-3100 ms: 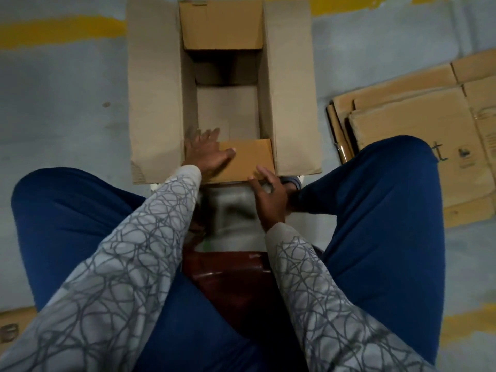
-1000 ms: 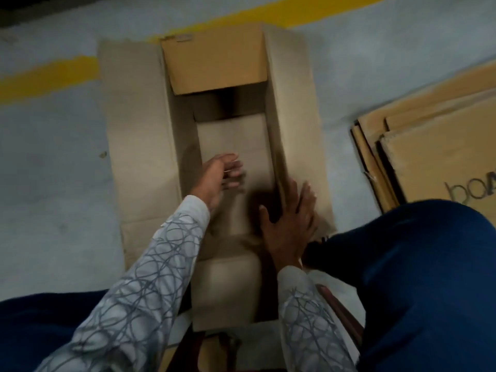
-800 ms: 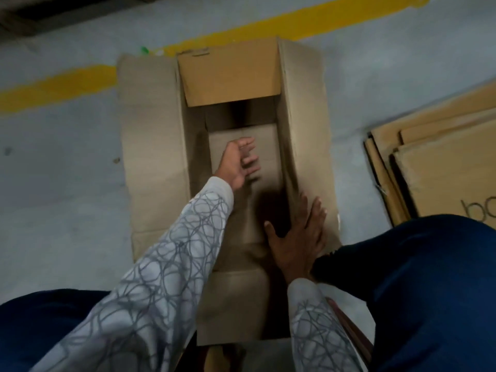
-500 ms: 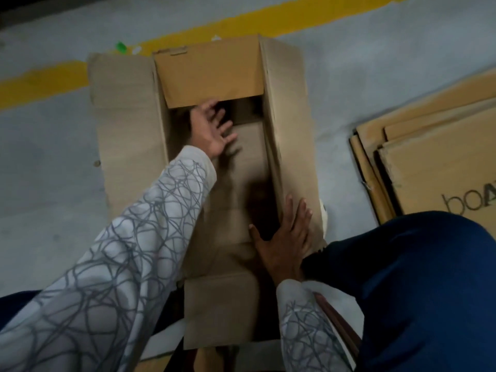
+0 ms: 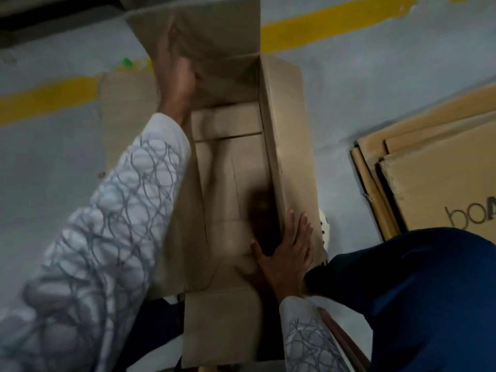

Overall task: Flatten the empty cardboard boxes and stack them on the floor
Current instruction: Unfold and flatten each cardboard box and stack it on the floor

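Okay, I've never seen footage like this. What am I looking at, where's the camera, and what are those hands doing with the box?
There is no machine here. A person wears a camera on the head, so the single picture looks down over their own patterned sleeves and hands. On the grey floor sits an open cardboard box with its flaps spread. The left hand is up against the far flap. It is blurred, so I cannot tell whether the fingers grip the flap or only push it. The right hand lies flat, fingers straight, on the right side flap. Further right lies a stack of flattened cardboard. The blue shape at lower right is the person's trouser leg.
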Available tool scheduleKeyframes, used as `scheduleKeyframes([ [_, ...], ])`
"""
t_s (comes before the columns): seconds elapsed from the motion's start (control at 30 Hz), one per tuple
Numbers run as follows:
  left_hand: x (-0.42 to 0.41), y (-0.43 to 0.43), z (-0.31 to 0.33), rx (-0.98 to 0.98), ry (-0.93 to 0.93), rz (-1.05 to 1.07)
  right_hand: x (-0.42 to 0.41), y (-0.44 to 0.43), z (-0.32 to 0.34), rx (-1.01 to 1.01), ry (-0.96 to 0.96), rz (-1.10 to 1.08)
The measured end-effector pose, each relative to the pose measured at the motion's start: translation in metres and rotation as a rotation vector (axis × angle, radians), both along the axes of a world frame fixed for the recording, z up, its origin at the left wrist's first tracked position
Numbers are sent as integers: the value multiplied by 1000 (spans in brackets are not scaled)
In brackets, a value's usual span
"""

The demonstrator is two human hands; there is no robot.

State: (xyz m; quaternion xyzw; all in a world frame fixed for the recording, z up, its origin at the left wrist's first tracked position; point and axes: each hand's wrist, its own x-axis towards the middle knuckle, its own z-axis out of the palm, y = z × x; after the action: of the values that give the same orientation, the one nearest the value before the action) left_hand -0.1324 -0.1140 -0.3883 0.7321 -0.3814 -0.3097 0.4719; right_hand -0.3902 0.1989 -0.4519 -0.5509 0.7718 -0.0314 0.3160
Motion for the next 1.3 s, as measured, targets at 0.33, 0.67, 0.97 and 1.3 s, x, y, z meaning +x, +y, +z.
scheduleKeyframes([
  [0.33,91,6,-55,608,-615,-530,-9,-3,-5,8,-61,16],
  [0.67,22,184,-58,592,-826,-364,-7,-13,3,81,-123,11],
  [0.97,-78,349,-65,949,-651,-179,-13,-18,12,156,-243,1],
  [1.3,-114,415,-20,979,-483,-423,-34,67,42,133,-346,-606],
])
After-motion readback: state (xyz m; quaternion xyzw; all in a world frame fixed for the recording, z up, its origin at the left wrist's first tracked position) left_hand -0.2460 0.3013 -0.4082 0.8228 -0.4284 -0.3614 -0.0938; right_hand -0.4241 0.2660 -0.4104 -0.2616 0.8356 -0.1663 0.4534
